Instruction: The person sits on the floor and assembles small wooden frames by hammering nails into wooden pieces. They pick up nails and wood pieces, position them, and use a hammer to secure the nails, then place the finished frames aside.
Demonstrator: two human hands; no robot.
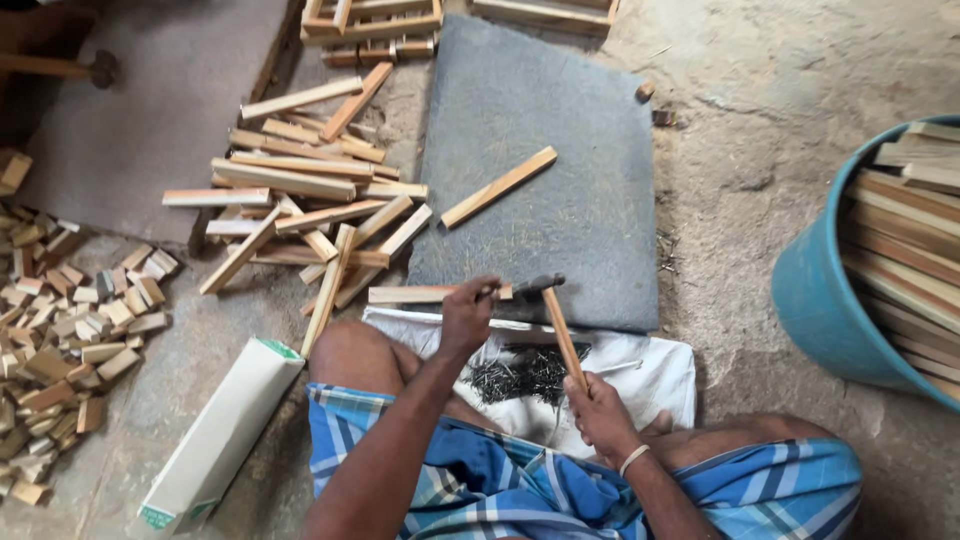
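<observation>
The fingers of the left hand [468, 315] are pinched together over the near end of a short wooden slat [425, 294], which lies flat along the front edge of a dark grey mat [560, 170]. Whether a nail sits between those fingertips is too small to tell. The fingers of the right hand [598, 412] are curled fully closed around the lower end of a hammer [552, 318]; its wooden handle slants up and away from that fist, and its dark metal head hovers just beside the left fingertips, right over the slat.

Between the two hands and a little nearer the body, a heap of small dark nails [525, 372] lies on a white cloth sack [640, 375] spread over the person's lap edge. Beyond the left fingertips, farther out on the mat, a single loose slat [498, 187] lies at an angle, well apart from the one being held. Out past the left hand's far side sprawls a loose pile of slats [300, 210] on the concrete floor, and farther still on that side a scatter of small wood blocks [75, 320]. A long white carton [215, 440] lies beside the left forearm. Well off beyond the right hand stands a blue plastic tub [825, 300] filled with more slats.
</observation>
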